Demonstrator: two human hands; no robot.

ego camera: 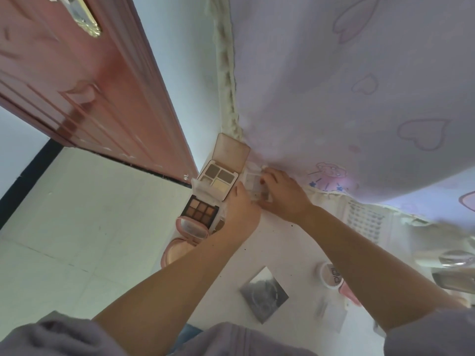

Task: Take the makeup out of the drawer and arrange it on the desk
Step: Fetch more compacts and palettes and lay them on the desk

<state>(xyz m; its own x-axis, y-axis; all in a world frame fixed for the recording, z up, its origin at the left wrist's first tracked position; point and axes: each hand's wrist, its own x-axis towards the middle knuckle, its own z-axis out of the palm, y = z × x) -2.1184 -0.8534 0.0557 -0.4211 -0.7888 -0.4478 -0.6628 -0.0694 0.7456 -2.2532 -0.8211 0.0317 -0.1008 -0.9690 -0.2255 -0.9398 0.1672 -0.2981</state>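
On the white desk [280, 242], at its far left corner, lies an open four-pan palette [219, 179] with its lid up. Just in front sit a dark nine-pan eyeshadow palette [201, 211] and an open pink compact [189, 235]. My left hand [243, 211] and my right hand [281, 194] meet over a small clear plastic makeup case [253, 185] beside the four-pan palette, and both hold it by their fingers. A grey square compact [264, 294] and a pink-and-white jar [334, 277] lie nearer me. No drawer is in view.
A pale curtain with hearts [359, 86] hangs behind the desk. A red-brown door [84, 80] stands to the left above a tiled floor [77, 214]. A sheet of false lashes [367, 222] and shiny items [455, 268] sit at the right.
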